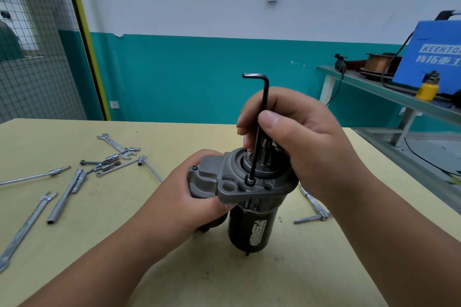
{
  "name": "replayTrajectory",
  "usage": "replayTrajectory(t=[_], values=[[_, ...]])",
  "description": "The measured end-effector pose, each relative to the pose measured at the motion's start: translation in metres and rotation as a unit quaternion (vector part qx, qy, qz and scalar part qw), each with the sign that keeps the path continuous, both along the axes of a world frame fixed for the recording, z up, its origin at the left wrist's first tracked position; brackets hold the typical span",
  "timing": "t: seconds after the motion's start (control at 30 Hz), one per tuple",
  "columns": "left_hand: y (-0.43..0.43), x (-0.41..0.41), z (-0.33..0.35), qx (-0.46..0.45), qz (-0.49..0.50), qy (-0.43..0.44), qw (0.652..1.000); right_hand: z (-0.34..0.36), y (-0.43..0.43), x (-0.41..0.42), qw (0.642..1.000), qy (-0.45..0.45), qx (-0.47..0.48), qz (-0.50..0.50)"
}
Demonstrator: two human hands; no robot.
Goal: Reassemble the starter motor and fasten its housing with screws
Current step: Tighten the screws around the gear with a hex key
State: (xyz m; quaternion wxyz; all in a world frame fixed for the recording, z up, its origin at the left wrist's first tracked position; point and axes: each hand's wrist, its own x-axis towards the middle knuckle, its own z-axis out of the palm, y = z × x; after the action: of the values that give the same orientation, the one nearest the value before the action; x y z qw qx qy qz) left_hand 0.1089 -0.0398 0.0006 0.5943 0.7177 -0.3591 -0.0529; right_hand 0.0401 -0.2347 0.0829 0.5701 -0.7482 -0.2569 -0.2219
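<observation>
The starter motor stands upright on the yellow table, black body below and grey cast housing on top. My left hand grips the grey solenoid side of the housing from the left. My right hand pinches the long shaft of a black hex key between thumb and fingers. The key stands nearly upright, its short arm pointing left at the top, and its tip sits in a screw in the housing flange. Another dark screw shows at the housing's left corner.
Several wrenches, sockets and extension bars lie scattered on the table's left. A ratchet bar lies right of the motor. A side bench at the right carries a blue welder, wire spool and yellow oil can. A wire-mesh fence stands far left.
</observation>
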Motion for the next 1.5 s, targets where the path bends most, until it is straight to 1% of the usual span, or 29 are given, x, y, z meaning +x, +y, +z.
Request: replayTrajectory(t=[0.1, 0.2, 0.27, 0.43, 0.57, 0.8, 0.93, 1.03, 1.27, 1.4, 1.5], values=[[0.0006, -0.0001, 0.0001, 0.002, 0.001, -0.003, 1.000, 0.0019, 0.0006, -0.0008, 1.000, 0.009, 0.008, 0.002], [0.0005, -0.0004, -0.0003, 0.006, 0.004, -0.006, 1.000, 0.0011, -0.0002, 0.0008, 1.000, -0.010, -0.008, -0.013], [0.0001, -0.0002, -0.0004, 0.005, 0.004, -0.005, 1.000, 0.0002, 0.0004, 0.0018, 1.000, -0.017, -0.003, -0.012], [0.0001, -0.0004, -0.0004, -0.001, 0.003, -0.004, 1.000, 0.0014, 0.0014, 0.0006, 1.000, -0.008, -0.014, -0.004], [0.0006, 0.0000, -0.0008, 0.005, 0.002, -0.007, 1.000, 0.0025, 0.0008, -0.0010, 1.000, 0.010, 0.019, 0.012], [-0.0006, -0.0020, 0.0006, -0.003, 0.014, -0.010, 1.000, 0.0011, 0.0034, 0.0017, 1.000, -0.020, -0.001, -0.014], [0.0000, -0.0021, 0.0012, -0.001, 0.016, -0.009, 1.000, 0.0020, 0.0027, 0.0005, 1.000, -0.005, -0.012, -0.010], [-0.0003, -0.0013, 0.0004, -0.003, 0.008, -0.003, 1.000, 0.0018, 0.0012, -0.0003, 1.000, 0.014, 0.007, -0.002], [-0.0003, 0.0000, -0.0004, -0.006, 0.011, -0.005, 1.000, 0.0011, 0.0024, 0.0010, 1.000, -0.012, 0.008, -0.005], [-0.0004, -0.0010, 0.0000, -0.007, 0.013, -0.006, 1.000, 0.0019, 0.0019, 0.0000, 1.000, -0.002, -0.001, 0.004], [-0.0004, -0.0012, 0.0008, -0.007, 0.013, -0.002, 1.000, 0.0025, 0.0012, -0.0012, 1.000, 0.012, 0.013, 0.014]])
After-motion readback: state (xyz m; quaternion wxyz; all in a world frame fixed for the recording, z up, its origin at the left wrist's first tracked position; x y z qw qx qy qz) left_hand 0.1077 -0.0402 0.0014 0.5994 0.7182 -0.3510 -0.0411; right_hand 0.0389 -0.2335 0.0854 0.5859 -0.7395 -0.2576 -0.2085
